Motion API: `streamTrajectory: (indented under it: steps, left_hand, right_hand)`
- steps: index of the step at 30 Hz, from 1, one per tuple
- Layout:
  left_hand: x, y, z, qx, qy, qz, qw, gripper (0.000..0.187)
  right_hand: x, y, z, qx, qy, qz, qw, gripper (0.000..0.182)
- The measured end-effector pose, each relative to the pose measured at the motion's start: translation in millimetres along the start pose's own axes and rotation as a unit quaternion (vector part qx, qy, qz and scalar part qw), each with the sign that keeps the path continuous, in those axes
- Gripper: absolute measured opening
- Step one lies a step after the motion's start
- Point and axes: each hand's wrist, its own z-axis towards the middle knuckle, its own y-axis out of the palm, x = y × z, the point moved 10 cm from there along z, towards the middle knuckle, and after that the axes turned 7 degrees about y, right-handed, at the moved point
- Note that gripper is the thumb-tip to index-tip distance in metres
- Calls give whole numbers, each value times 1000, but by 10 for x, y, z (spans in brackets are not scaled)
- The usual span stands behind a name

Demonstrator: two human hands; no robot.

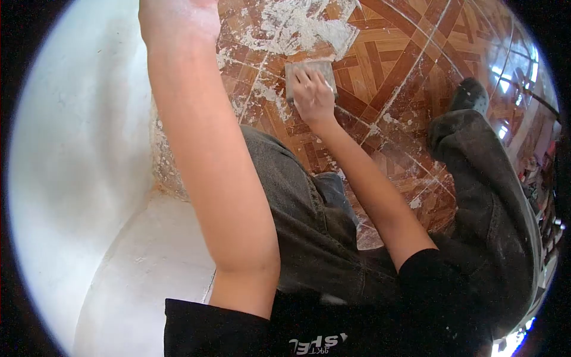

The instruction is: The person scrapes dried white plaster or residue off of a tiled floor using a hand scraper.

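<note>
My right hand [313, 98] is down at the tiled floor, its fingers closed on a flat grey scraper-like tool [326, 70]. The tool lies against the brown patterned tiles, just below a patch of whitish plaster residue [297, 27]. My left arm reaches up along the left side, and only the wrist and part of my left hand [205, 12] show at the top edge. The fingers of that hand are outside the frame, so what it holds or touches is hidden.
A white wall [77, 154] rises at the left, with a white rounded surface [154, 256] below it. My bent legs in dark trousers [482, 160] and a dark shoe [470, 96] are on the floor. Cluttered items [544, 184] stand at the far right.
</note>
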Motion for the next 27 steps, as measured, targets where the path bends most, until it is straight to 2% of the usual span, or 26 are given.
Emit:
streamTrajectory:
  steps: [1, 2, 4, 8, 10, 14, 16, 17, 20, 22, 23, 25, 27]
  left_hand:
    - [202, 176, -203, -2, 146, 112, 983, 8]
    - [206, 190, -178, -4, 145, 112, 983, 8]
    - [230, 24, -117, 83, 148, 114, 979, 7]
    - [253, -56, -17, 46, 145, 83, 985, 8]
    - [262, -181, 18, 74, 117, 82, 987, 8]
    - [378, -212, 0, 87, 145, 78, 982, 7]
    - [373, -348, 125, 74, 93, 88, 989, 20]
    - [375, -355, 135, 71, 93, 89, 989, 20]
    - [356, -292, 97, 60, 104, 84, 989, 18]
    - [351, -104, -137, 76, 160, 79, 981, 6]
    - [363, -95, -136, 76, 160, 78, 981, 6]
    - [327, -127, -107, 103, 128, 94, 982, 6]
    - [345, -86, -174, 86, 146, 94, 981, 6]
  right_hand:
    - [21, 1, 64, -10, 15, 20, 1000, 13]
    - [43, 2, 106, -19, 30, 39, 999, 12]
    - [-16, 22, -79, -8, 36, 5, 999, 11]
    - [-101, 69, -200, 39, 30, -57, 997, 11]
    - [-76, 56, 85, 24, 36, -53, 998, 12]
    - [-50, 70, 241, -6, 70, -27, 997, 17]
    - [-101, 83, 1, -10, 61, -27, 998, 22]
    - [-178, 41, -116, 11, 40, -25, 999, 25]
    - [-238, 89, -120, 37, 24, -24, 999, 25]
    - [-216, 74, 159, 51, 39, -24, 998, 22]
    - [-183, 203, 238, -2, 51, -16, 999, 22]
    - [-209, 188, 184, -3, 53, -19, 998, 21]
    - [-205, 233, 77, -6, 56, -23, 998, 20]
